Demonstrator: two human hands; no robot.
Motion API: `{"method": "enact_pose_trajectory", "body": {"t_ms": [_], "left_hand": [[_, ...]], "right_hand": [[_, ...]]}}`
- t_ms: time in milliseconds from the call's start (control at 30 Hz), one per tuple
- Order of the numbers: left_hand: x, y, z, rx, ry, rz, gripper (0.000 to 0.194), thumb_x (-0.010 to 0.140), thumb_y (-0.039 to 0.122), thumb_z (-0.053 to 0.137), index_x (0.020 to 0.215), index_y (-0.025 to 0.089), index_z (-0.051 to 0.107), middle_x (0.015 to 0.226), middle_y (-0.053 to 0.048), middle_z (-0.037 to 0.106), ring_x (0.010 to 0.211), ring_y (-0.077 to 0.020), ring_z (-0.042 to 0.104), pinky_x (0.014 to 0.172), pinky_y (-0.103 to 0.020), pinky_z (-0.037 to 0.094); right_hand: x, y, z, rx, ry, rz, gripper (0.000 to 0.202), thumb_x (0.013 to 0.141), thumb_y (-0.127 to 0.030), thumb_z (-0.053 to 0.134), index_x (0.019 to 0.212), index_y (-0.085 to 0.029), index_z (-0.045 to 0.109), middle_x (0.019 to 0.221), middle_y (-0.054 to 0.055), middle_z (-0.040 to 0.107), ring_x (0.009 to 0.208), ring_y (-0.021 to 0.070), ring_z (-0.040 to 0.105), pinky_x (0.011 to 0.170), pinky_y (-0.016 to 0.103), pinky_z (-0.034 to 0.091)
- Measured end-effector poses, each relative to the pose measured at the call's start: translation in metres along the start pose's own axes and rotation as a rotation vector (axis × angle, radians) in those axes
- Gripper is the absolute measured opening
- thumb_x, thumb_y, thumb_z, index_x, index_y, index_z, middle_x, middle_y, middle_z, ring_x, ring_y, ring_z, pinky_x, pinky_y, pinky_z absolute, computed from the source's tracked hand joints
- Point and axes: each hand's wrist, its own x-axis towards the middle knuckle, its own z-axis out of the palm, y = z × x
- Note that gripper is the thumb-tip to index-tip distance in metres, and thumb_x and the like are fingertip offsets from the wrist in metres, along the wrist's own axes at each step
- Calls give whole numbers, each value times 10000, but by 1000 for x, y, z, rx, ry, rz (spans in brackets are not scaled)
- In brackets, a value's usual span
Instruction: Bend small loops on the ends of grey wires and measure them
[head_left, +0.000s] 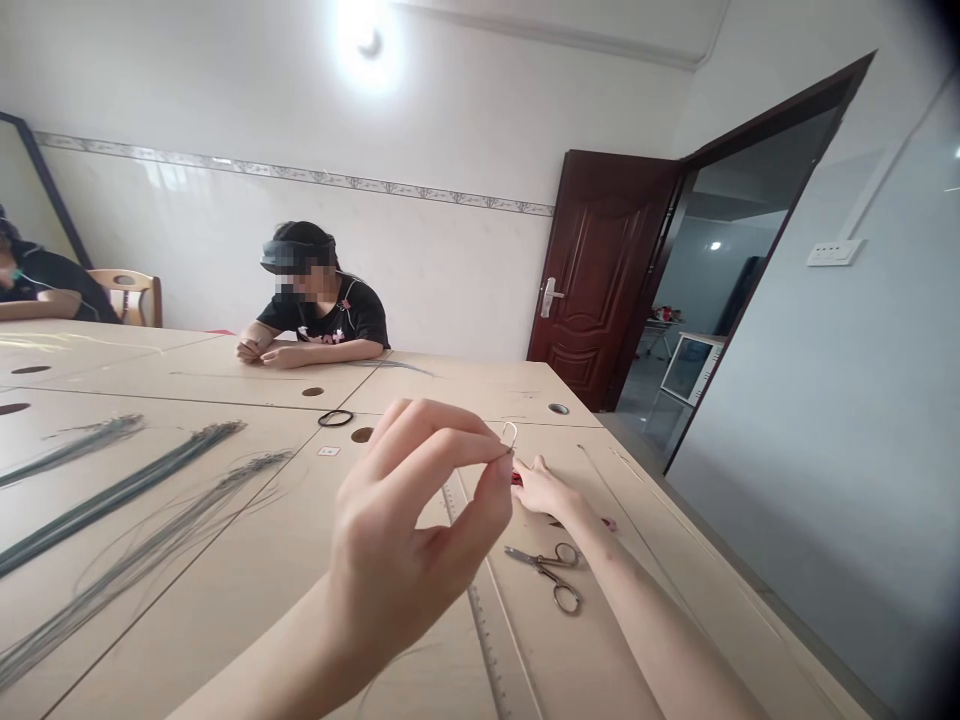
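My left hand [424,510] is raised over the table in the middle of the view, thumb and forefinger pinched on a small metal hook [511,433] whose curve points up. Behind it, my right hand [546,487] reaches low over the table beside a small red object [517,478]; its fingers are partly hidden by the left hand, so its grip is unclear. Scissors [551,575] with metal handles lie partly open below the right wrist. A long ruler [480,610] runs under the left hand. Another pink-handled tool [609,524] shows beyond the right forearm.
Bundles of thin grey strands [127,487] lie on the table [247,560] at the left. A black ring [335,418] and a small card [328,451] are near the middle. A person [330,310] sits across; another person [56,280] is at far left.
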Motion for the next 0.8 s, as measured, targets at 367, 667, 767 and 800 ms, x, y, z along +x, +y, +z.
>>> {"method": "enact_pose_trajectory", "body": {"t_ms": [367,667,767,800], "left_hand": [[-1,-4,2,24,-21,-6,179,773,32,565,759,210,573,764,6,607,678,-137,551,615,-297,475],[-1,-2,5,36,-68,8,164,769,30,579,762,193,575,775,-12,610,681,-142,533,632,-314,463],[-2,-3,5,55,-75,10,167,772,36,578,751,201,569,774,-8,612,678,-142,534,639,-313,470],[-1,-3,5,64,-80,9,167,776,42,574,746,206,565,770,-6,611,675,-145,535,639,-315,470]], "right_hand": [[-101,-37,-82,652,405,-642,340,953,-439,362,980,-214,616,985,24,654,895,132,627,774,268,518],[-143,-44,-80,908,564,-868,91,867,-213,585,885,-239,671,835,-6,644,727,104,612,533,187,483],[-143,-46,-78,822,685,-887,89,862,-171,580,834,-224,645,806,-13,640,729,114,609,571,225,492],[-144,-46,-78,771,727,-889,84,856,-156,584,825,-215,635,797,-15,637,727,114,606,594,237,494]]}}
